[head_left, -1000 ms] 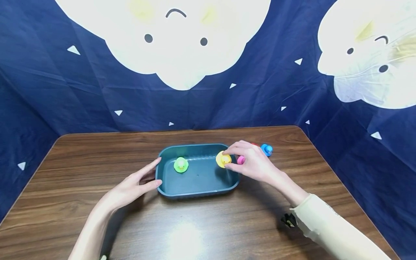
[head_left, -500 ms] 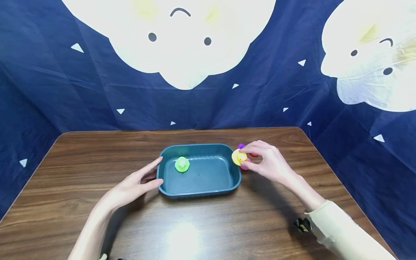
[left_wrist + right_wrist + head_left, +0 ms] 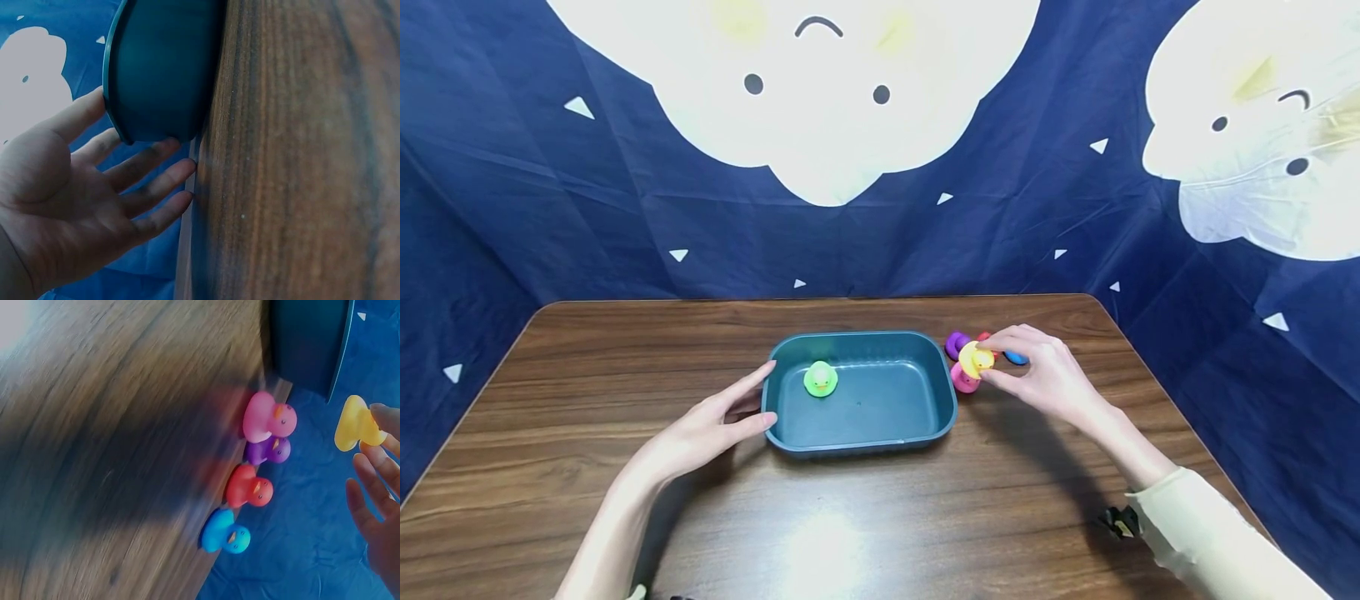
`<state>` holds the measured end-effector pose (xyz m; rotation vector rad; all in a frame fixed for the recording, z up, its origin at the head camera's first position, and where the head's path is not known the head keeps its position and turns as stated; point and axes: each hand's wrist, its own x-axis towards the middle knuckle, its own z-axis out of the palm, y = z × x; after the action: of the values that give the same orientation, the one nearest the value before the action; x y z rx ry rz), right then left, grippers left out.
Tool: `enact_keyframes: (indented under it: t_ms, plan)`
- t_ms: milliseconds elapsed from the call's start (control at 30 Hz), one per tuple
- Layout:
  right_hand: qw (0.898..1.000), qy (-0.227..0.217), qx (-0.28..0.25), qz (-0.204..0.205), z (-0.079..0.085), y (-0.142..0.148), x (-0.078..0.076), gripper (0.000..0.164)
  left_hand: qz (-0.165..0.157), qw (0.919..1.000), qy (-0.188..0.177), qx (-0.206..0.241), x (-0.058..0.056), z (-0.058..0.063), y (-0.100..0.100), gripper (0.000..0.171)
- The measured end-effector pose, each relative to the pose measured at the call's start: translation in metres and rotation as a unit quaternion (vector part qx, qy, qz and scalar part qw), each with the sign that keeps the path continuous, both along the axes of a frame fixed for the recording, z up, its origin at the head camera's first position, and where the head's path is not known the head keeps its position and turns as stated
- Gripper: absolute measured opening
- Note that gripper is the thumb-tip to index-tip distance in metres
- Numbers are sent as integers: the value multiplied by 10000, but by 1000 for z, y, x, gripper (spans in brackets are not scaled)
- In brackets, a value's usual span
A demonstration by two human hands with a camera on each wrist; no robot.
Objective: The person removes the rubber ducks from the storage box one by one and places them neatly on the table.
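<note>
My right hand (image 3: pixel 1051 379) pinches a yellow rubber duck (image 3: pixel 975 360) between thumb and fingers. It is held up off the table, just beyond the right end of a dark teal plastic bin (image 3: pixel 857 450). In the right wrist view the yellow duck (image 3: pixel 354 424) hangs apart from the ducks on the table. A green rubber duck (image 3: pixel 821 380) sits inside the bin, toward its left end. My left hand (image 3: pixel 692 442) touches the bin's left end with extended fingers. The left wrist view shows thumb and fingertips against the bin (image 3: pixel 162 69), the palm away from it.
Right of the bin, a pink duck (image 3: pixel 262 419), a purple duck (image 3: pixel 269 450), a red duck (image 3: pixel 247 486) and a blue duck (image 3: pixel 224 532) stand on the wooden table (image 3: pixel 625 358). A blue cloud-print cloth (image 3: pixel 880 242) hangs behind the table.
My right hand has carried the yellow duck rightward, from above the bin's right end to outside it. The left hand keeps its place at the bin; the green duck stays put.
</note>
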<state>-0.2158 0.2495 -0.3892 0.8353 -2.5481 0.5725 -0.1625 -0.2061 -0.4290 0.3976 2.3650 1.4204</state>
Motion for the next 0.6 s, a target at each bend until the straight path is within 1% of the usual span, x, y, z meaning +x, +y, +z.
enact_keyframes:
  t_ms: [100,300,467,600]
  plan:
    - [9999,-46,8,-90,0,4,-1,30,-22,10000,-10,-5,0,0,0,79]
    - [9999,-82,-14,-117,-3,11,-6,30,-29,9999,-70,-84,0,1,-1,79]
    - [9995,-175,63,-258,-8,19,-8,31,-36,9999,-98,-24,-1,0,0,79]
    - [9993,-234,92,-282,-13,24,-10,31,-33,10000,-64,25,-1,-1,0,79]
